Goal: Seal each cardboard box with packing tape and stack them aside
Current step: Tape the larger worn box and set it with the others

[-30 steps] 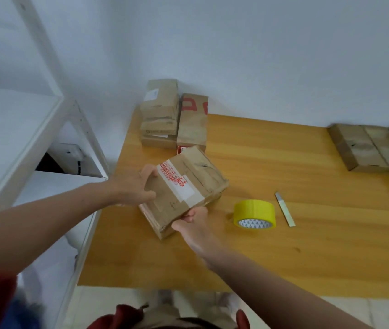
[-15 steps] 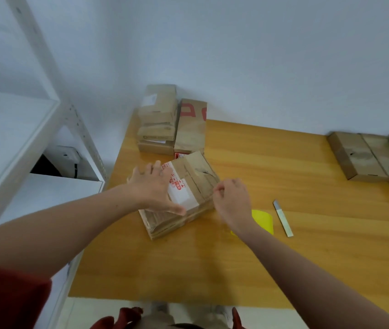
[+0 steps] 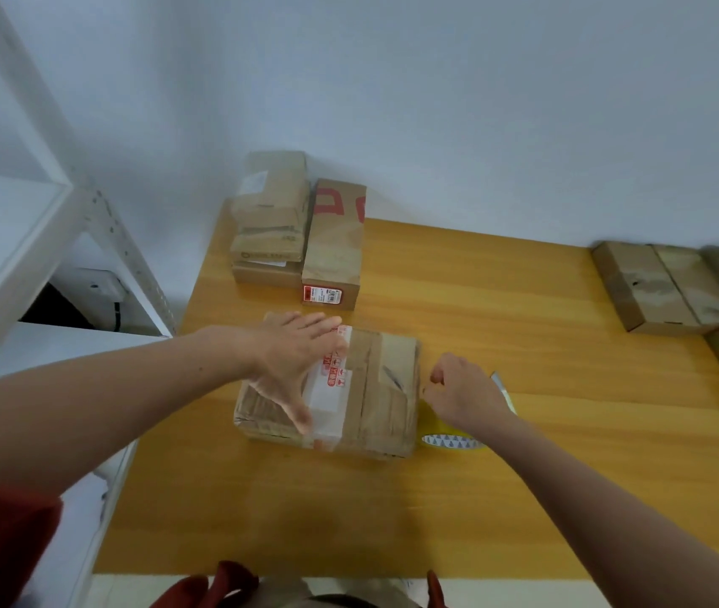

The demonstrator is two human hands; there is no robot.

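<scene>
The cardboard box (image 3: 386, 388) has turned square to the tabletop (image 3: 546, 498) edge since half a second ago. It lies left of centre under the left hand (image 3: 294, 362), whose fingers are flat and spread. The right hand (image 3: 465, 394), fingers curled beside the box's right edge, hides most of the yellow tape roll (image 3: 450, 440) and the cutter (image 3: 499, 381); whether it pinches anything is unclear.

Soft, even light, with only faint shadows on the desk (image 3: 524, 498). The frame edges bend, and the far-right boxes (image 3: 673, 287) look smeared.
</scene>
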